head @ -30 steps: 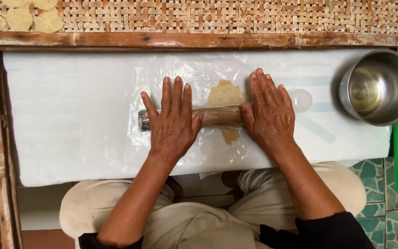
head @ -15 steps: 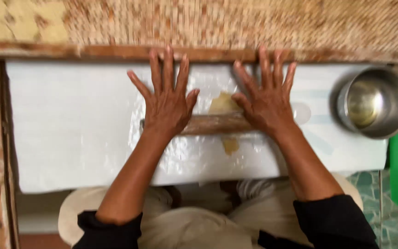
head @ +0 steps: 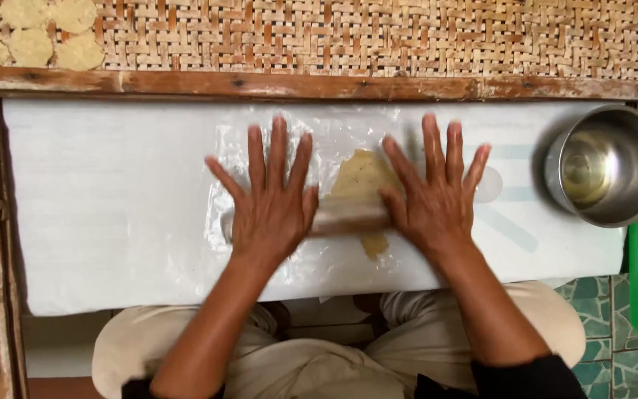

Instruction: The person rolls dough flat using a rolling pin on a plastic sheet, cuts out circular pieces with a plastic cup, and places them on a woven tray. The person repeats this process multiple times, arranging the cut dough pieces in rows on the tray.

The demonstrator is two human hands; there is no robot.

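Both hands flat, fingers spread, palms pressing down on a wooden rolling pin [head: 348, 219]: left hand [head: 271, 210] on its left end, right hand [head: 433, 203] on its right end, apart, neither closed around it. The pin lies crosswise over a thin tan dough sheet [head: 363, 177] under clear plastic film [head: 334, 133], mid-counter on a white sheet [head: 112, 207]. Dough looks soft, thin, tearable; the pin is stiff, rolls freely, best driven from its ends with open palms. Steel bowl [head: 605, 166] at right; woven mat [head: 407, 37] behind with round dough discs [head: 31, 33] at far left. Versus half a second ago: hands and pin sit lower, nearer the body, more dough showing beyond the pin.
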